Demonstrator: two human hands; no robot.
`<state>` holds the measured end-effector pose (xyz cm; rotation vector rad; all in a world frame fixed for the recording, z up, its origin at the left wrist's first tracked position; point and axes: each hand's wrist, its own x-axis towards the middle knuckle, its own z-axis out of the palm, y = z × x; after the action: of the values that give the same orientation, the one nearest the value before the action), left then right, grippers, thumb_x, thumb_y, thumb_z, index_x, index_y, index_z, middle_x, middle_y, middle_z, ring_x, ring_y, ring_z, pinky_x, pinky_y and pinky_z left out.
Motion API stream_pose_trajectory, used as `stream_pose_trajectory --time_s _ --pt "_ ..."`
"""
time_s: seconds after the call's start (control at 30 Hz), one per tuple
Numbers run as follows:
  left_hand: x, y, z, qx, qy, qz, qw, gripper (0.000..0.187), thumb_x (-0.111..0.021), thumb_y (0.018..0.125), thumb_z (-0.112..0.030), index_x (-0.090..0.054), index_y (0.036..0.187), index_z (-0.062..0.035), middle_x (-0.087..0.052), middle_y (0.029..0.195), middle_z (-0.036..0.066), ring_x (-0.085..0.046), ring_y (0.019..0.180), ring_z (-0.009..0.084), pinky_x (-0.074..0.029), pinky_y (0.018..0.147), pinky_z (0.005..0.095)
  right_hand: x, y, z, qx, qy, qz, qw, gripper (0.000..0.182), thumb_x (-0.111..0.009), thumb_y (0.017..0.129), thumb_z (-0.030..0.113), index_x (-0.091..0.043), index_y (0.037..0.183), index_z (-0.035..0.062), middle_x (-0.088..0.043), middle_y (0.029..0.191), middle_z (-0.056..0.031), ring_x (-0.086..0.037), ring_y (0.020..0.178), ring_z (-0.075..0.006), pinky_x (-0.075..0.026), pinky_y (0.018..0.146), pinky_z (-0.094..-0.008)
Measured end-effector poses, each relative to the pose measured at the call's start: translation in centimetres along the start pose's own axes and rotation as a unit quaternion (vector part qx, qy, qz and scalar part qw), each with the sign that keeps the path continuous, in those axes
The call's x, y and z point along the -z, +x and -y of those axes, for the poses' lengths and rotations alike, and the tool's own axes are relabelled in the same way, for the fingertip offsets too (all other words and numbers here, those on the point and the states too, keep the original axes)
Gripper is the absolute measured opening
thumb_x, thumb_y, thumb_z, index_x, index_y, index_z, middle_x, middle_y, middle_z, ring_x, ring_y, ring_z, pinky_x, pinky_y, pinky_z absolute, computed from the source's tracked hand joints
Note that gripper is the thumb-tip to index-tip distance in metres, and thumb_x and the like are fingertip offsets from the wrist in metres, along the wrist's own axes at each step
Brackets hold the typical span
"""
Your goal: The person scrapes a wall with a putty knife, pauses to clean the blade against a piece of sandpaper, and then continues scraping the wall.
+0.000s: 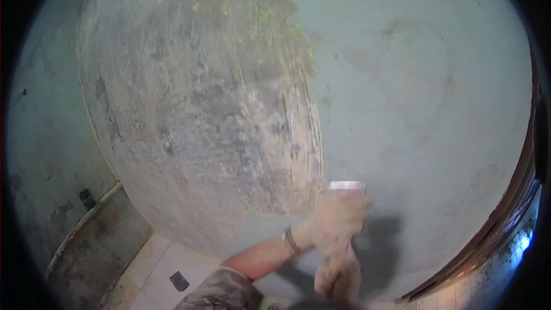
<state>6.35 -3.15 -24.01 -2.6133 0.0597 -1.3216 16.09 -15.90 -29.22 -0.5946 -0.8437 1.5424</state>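
My left hand, with a bracelet on its wrist, is closed around a scraper. Only the pale, flat blade end of this tool shows above my fingers, against the wall. Just below, my right hand is closed in line with the left one, at the lower end of the same tool; the handle is hidden inside both fists. Up and to the left of the blade, the wall has a large stripped patch of grey, scored plaster. Smooth green-blue paint covers the wall to the right.
A low ledge runs along the left wall. Pale floor tiles with a dark square inset lie below my left arm. At the right edge stands a brown wooden frame, with bright light beyond it.
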Motion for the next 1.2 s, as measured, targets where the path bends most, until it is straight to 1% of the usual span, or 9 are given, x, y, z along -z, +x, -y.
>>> stream_pose_trajectory --time_s 0.03,0.13,0.37,0.47,0.6,0.8,1.0,1.07,1.2 --pt "1.4 2.1 0.8 -0.003 0.008 -0.01 1.0 0.017 -0.046 0.073 -0.018 -0.059 0.072 -0.0065 -0.067 0.097 0.013 -0.062 0.112 0.036 -0.043 0.102 0.0526 1.4 0.8 -0.6 0.014 0.085 0.078 0.993 0.042 -0.037 0.101 0.04 -0.041 0.125 0.0054 -0.038 0.055 -0.0035 -0.032 0.035 -0.0146 -0.026 0.028 -0.0301" --pt "3.0 3.9 0.0 -0.005 0.028 -0.005 1.0 0.019 -0.051 0.069 -0.022 -0.06 0.073 -0.0054 -0.064 0.093 0.013 -0.062 0.108 0.0361 -0.04 0.104 0.0547 -0.3 0.9 1.7 -0.073 0.182 0.08 0.977 0.044 -0.039 0.104 0.034 -0.031 0.142 0.0133 -0.044 0.064 -0.0034 -0.039 0.04 -0.0105 -0.032 0.033 -0.0254" --pt "1.3 0.7 -0.9 0.045 0.017 -0.007 0.999 0.017 -0.049 0.07 -0.02 -0.059 0.073 -0.0071 -0.064 0.09 0.011 -0.065 0.102 0.0344 -0.043 0.103 0.0525 0.2 -1.1 1.8 -0.086 0.115 0.072 0.987 0.048 -0.035 0.105 0.03 -0.023 0.15 0.015 -0.045 0.07 -0.0041 -0.038 0.042 -0.0086 -0.032 0.035 -0.0234" --pt "2.0 2.1 -0.4 0.01 0.035 -0.036 0.999 0.023 -0.042 0.079 -0.021 -0.06 0.072 -0.0083 -0.067 0.086 0.011 -0.065 0.106 0.0356 -0.043 0.103 0.0501 -1.1 -1.5 3.2 -0.071 0.102 0.077 0.989 0.05 -0.034 0.106 0.03 -0.021 0.151 0.0156 -0.044 0.069 -0.0034 -0.038 0.043 -0.008 -0.033 0.035 -0.023" --pt "0.5 -0.5 -0.8 0.02 0.029 -0.014 0.999 0.016 -0.049 0.072 -0.02 -0.059 0.074 -0.0082 -0.063 0.087 0.01 -0.064 0.104 0.0332 -0.043 0.102 0.0509 1.8 -1.0 -2.0 -0.06 0.137 0.064 0.987 0.05 -0.032 0.106 0.03 -0.02 0.152 0.0144 -0.044 0.069 -0.0027 -0.037 0.041 -0.0073 -0.031 0.034 -0.0209" --pt "2.8 2.9 0.2 -0.019 0.058 -0.015 0.998 0.014 -0.055 0.062 -0.016 -0.059 0.073 -0.008 -0.064 0.086 0.01 -0.064 0.104 0.0337 -0.043 0.104 0.051 -1.0 0.1 2.1 -0.03 0.096 0.074 0.992 0.044 -0.035 0.105 0.031 -0.031 0.145 0.0124 -0.044 0.067 -0.0023 -0.037 0.04 -0.0073 -0.029 0.032 -0.0213" --pt "0.6 0.1 -0.4 0.04 0.028 -0.019 0.999 0.009 -0.057 0.059 -0.016 -0.057 0.064 -0.0087 -0.063 0.083 0.008 -0.065 0.1 0.0298 -0.045 0.1 0.048 0.5 -0.7 0.0 -0.061 0.106 0.022 0.992 0.049 -0.037 0.104 0.031 -0.026 0.149 0.0127 -0.042 0.065 -0.0016 -0.034 0.04 -0.0066 -0.027 0.032 -0.0208" --pt "3.0 4.2 0.9 -0.024 0.071 -0.034 0.997 0.006 -0.056 0.059 -0.017 -0.058 0.062 -0.0124 -0.065 0.082 0.006 -0.066 0.104 0.0267 -0.045 0.102 0.0475 -1.4 -0.1 2.4 -0.05 0.107 0.033 0.992 0.05 -0.037 0.104 0.031 -0.025 0.15 0.0129 -0.041 0.064 -0.001 -0.033 0.04 -0.0064 -0.027 0.032 -0.0207" --pt "1.3 1.7 -0.3 0.019 0.015 -0.046 0.999 0.014 -0.051 0.057 -0.016 -0.058 0.064 -0.0064 -0.064 0.081 0.011 -0.066 0.101 0.0357 -0.044 0.1 0.0488 -0.8 -0.9 0.9 -0.038 0.102 0.019 0.994 0.052 -0.038 0.104 0.031 -0.023 0.151 0.0138 -0.039 0.063 0.0 -0.031 0.039 -0.0061 -0.026 0.032 -0.021"
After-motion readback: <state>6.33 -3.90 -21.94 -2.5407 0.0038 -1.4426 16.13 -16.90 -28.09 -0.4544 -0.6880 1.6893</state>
